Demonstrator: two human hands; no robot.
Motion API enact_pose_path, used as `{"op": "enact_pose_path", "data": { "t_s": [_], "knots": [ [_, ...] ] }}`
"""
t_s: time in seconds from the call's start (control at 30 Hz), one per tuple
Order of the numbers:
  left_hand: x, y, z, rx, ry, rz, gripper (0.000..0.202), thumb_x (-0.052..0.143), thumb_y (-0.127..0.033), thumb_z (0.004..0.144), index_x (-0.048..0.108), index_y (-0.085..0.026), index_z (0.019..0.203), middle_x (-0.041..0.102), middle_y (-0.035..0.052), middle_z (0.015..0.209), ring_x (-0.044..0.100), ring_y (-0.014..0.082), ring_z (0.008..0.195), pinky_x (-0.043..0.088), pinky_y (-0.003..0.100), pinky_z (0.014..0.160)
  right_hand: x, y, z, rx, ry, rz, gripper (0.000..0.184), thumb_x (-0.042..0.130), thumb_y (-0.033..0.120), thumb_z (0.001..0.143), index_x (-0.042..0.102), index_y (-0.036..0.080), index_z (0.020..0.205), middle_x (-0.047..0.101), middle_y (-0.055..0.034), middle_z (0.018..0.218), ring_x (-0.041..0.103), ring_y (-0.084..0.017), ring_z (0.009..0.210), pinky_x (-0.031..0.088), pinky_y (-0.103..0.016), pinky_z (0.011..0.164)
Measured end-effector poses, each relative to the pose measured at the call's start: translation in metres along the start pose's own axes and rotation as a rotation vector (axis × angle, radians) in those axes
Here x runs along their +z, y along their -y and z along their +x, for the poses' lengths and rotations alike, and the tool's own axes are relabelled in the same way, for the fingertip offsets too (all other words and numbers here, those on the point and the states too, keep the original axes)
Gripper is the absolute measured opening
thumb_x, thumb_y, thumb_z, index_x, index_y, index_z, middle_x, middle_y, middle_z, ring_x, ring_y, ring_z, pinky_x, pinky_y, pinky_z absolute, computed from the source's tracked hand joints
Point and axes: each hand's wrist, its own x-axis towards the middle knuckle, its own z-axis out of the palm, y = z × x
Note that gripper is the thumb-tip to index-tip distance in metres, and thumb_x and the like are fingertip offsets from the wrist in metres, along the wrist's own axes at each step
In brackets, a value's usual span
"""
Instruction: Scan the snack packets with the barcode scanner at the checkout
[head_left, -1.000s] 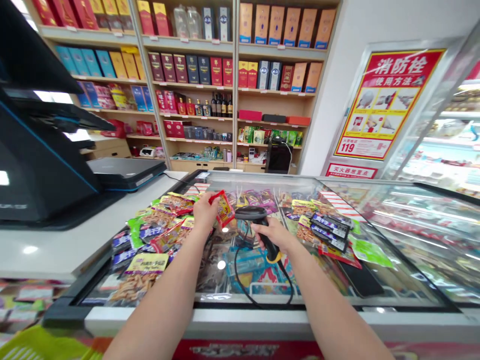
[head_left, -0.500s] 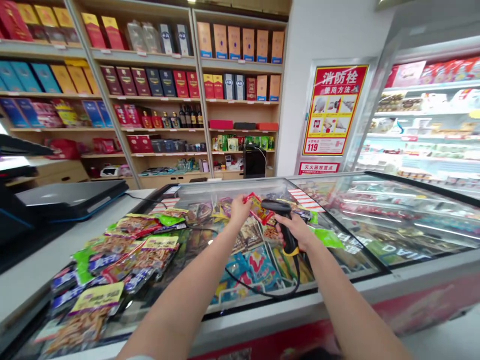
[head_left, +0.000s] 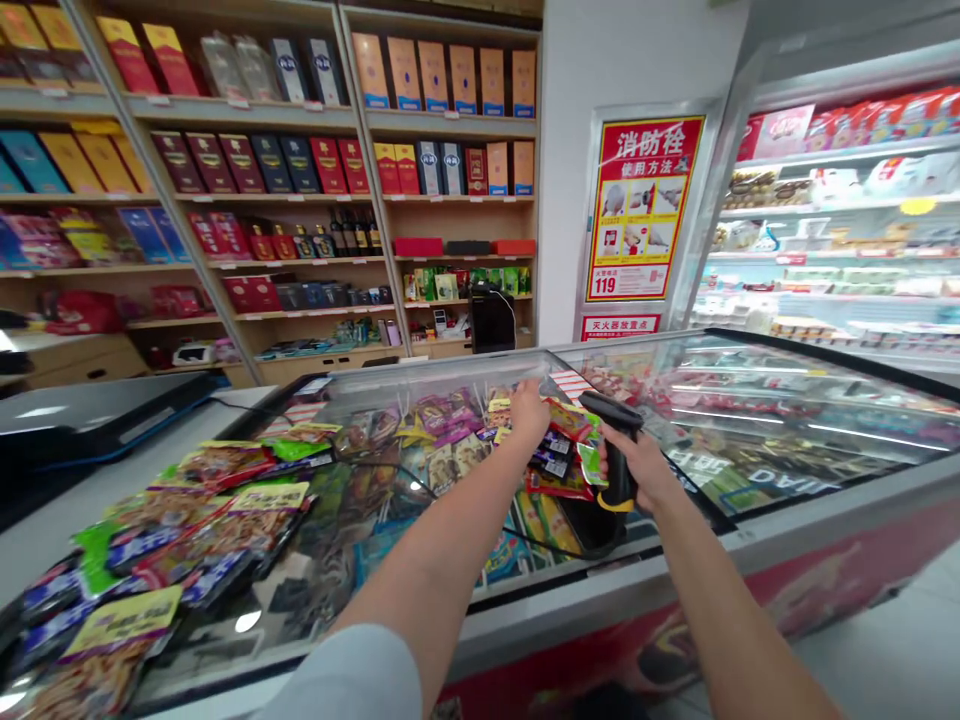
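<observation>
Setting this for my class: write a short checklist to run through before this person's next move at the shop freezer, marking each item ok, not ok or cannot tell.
1. The right hand has a firm grip on the barcode scanner: ok.
2. The scanner's head is aimed at a barcode: cannot tell.
3. The left hand is holding the red packet: cannot tell; the packet is just beyond the fingers.
4. The black scanner cable is free of snags: cannot tell.

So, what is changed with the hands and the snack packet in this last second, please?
The left hand has let go of the red snack packet and moved away; the packet now lies among other packets on the freezer glass. The right hand still grips the barcode scanner.
</observation>
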Motion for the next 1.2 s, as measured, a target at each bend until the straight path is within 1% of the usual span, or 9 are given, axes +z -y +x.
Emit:
{"op": "enact_pose_path", "data": {
  "t_s": [0.2, 0.33, 0.43, 0.53, 0.7, 0.8, 0.9, 1.07, 1.2],
  "knots": [
    [-0.021, 0.018, -0.014, -0.004, 0.013, 0.132, 0.045, 0.060, -0.015, 0.084, 0.062, -0.014, 0.129, 0.046, 0.0188, 0.149, 0.043, 0.0272, 0.139, 0.025, 0.041, 0.120, 0.008, -0.008, 0.000, 0.030, 0.050, 0.007, 0.039, 0.084, 0.044, 0.062, 0.055, 0.020, 0.074, 0.057, 0.0027, 0.052, 0.052, -0.013, 0.040, 0.047, -0.026, 0.038],
    [-0.054, 0.045, -0.029, -0.062, -0.021, 0.161, 0.042, 0.064, -0.021, 0.083, 0.065, -0.020, 0.124, 0.048, 0.0150, 0.149, 0.043, 0.0275, 0.140, 0.029, 0.044, 0.118, 0.027, -0.013, -0.001, 0.054, 0.121, -0.009, 0.035, 0.081, 0.042, 0.067, 0.058, 0.021, 0.080, 0.058, 0.0028, 0.054, 0.053, -0.013, 0.041, 0.048, -0.026, 0.039],
    [-0.096, 0.075, -0.043, -0.155, -0.048, 0.211, 0.041, 0.065, -0.024, 0.081, 0.065, -0.021, 0.122, 0.047, 0.0146, 0.149, 0.047, 0.0276, 0.136, 0.035, 0.041, 0.113, 0.049, -0.020, -0.004, 0.081, 0.231, -0.011, 0.035, 0.081, 0.042, 0.068, 0.057, 0.020, 0.082, 0.059, 0.0033, 0.055, 0.055, -0.013, 0.042, 0.049, -0.025, 0.040],
    [-0.155, 0.110, -0.064, -0.235, -0.066, 0.324, 0.042, 0.063, -0.027, 0.083, 0.063, -0.019, 0.124, 0.051, 0.0162, 0.145, 0.054, 0.0272, 0.130, 0.040, 0.038, 0.108, 0.076, -0.028, -0.008, 0.116, 0.334, -0.026, 0.035, 0.081, 0.042, 0.070, 0.055, 0.020, 0.080, 0.059, 0.0035, 0.056, 0.056, -0.012, 0.043, 0.049, -0.025, 0.040],
    [-0.256, 0.158, -0.119, -0.453, -0.063, 0.713, 0.039, 0.064, -0.034, 0.080, 0.065, -0.017, 0.115, 0.068, 0.0223, 0.118, 0.060, 0.0384, 0.118, 0.038, 0.056, 0.103, 0.130, -0.035, -0.023, 0.153, 0.453, -0.038, 0.033, 0.080, 0.040, 0.070, 0.055, 0.020, 0.077, 0.058, 0.0042, 0.052, 0.053, -0.010, 0.040, 0.047, -0.022, 0.038],
    [-0.296, 0.175, -0.146, -0.538, -0.038, 0.842, 0.036, 0.068, -0.040, 0.076, 0.069, -0.015, 0.102, 0.070, 0.0250, 0.111, 0.062, 0.0416, 0.114, 0.036, 0.060, 0.102, 0.161, -0.036, -0.034, 0.166, 0.496, -0.053, 0.035, 0.082, 0.040, 0.067, 0.054, 0.020, 0.074, 0.058, 0.0044, 0.051, 0.052, -0.010, 0.039, 0.046, -0.021, 0.037],
    [-0.314, 0.185, -0.158, -0.623, 0.005, 0.804, 0.042, 0.073, -0.050, 0.068, 0.071, -0.016, 0.093, 0.070, 0.0262, 0.112, 0.063, 0.0432, 0.111, 0.038, 0.060, 0.099, 0.185, -0.039, -0.044, 0.178, 0.551, -0.078, 0.034, 0.080, 0.039, 0.068, 0.052, 0.020, 0.072, 0.058, 0.0050, 0.051, 0.051, -0.010, 0.038, 0.046, -0.021, 0.037],
    [-0.314, 0.196, -0.161, -0.686, 0.088, 0.725, 0.050, 0.079, -0.052, 0.058, 0.071, -0.019, 0.094, 0.069, 0.0244, 0.118, 0.062, 0.0434, 0.113, 0.040, 0.059, 0.097, 0.208, -0.048, -0.055, 0.188, 0.610, -0.126, 0.031, 0.076, 0.039, 0.072, 0.053, 0.019, 0.070, 0.058, 0.0037, 0.051, 0.052, -0.010, 0.039, 0.046, -0.021, 0.037],
    [-0.311, 0.203, -0.161, -0.668, 0.134, 0.652, 0.047, 0.079, -0.044, 0.061, 0.067, -0.021, 0.100, 0.070, 0.0205, 0.119, 0.064, 0.0382, 0.112, 0.047, 0.046, 0.092, 0.214, -0.057, -0.057, 0.188, 0.615, -0.146, 0.031, 0.077, 0.039, 0.071, 0.055, 0.018, 0.070, 0.057, 0.0037, 0.051, 0.052, -0.010, 0.038, 0.045, -0.021, 0.036]
  ]
}}
